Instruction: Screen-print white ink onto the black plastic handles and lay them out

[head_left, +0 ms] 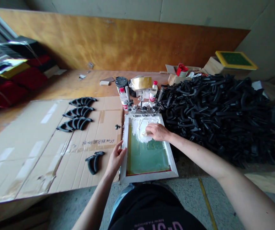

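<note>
A silk-screen frame [173,161] with a metal border and green mesh lies before me, hinged at its far end to a metal clamp [143,110]. Thick white ink [137,126] covers the far part of the mesh. My right hand [158,131] is closed on a small tan squeegee [148,131], pressed into the ink; the fingers cover most of it. My left hand [116,156] grips the frame's left edge, thumb by the border and some fingers hidden. Two curved black plastic handles [94,162] lie left of that hand on cardboard.
Three rows of black handles [76,111] rest on the cardboard [44,143]. A large heap of black handles [221,115] borders the frame on the right. Behind the clamp stand red-capped bottles [153,91] and a dark-lidded tub [121,82]. A small knob [117,126] sticks out left.
</note>
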### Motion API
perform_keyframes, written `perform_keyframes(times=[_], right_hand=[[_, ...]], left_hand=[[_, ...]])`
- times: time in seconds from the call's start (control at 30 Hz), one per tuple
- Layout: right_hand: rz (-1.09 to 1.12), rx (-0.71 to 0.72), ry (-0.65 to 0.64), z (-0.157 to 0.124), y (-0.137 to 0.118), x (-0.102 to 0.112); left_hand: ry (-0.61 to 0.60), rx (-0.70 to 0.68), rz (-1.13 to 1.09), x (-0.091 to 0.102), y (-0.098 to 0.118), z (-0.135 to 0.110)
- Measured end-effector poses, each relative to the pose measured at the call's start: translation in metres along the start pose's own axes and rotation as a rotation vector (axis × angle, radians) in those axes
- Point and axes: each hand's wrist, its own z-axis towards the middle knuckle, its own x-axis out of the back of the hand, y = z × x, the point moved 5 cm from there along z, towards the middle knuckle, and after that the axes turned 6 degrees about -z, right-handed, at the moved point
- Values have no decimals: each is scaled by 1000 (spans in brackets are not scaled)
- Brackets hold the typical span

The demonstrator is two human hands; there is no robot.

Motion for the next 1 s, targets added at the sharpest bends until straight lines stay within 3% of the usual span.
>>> perform_keyframes(times=[0.13,0.2,0.33,0.43,0.53,0.6,0.67,0.77,0.83,0.9,0.97,1.0], right_hand=[[-42,-327,77,40,44,29],[-82,-468,126,46,71,45],[-60,-825,323,4,124,68],[27,-1032,307,-44,134,45],[135,-871,165,-61,103,-2],[121,-654,55,-57,70,-27],[49,-532,-13,-50,38,-38],[-43,-499,30,-42,-8,-34],[-57,-384,79,-37,-45,-29],[-11,-168,75,-38,-79,-30],[38,-80,71,-50,-86,-30],[30,-141,82,-62,-74,-29]], left_hand=[[-20,6,-22,5,30,-11],[-11,-16,-57,8,52,-14],[32,-151,-213,6,105,-4],[-2,-301,-403,-5,145,13],[-6,-282,-478,-17,159,26],[57,-250,-510,-25,146,25],[23,-113,-499,-43,114,17],[-185,248,-459,-80,49,-6],[-228,380,-503,-91,16,-20],[-146,421,-538,-79,-7,-25],[8,409,-473,-39,-26,-23],[84,364,-405,-10,-34,-20]])
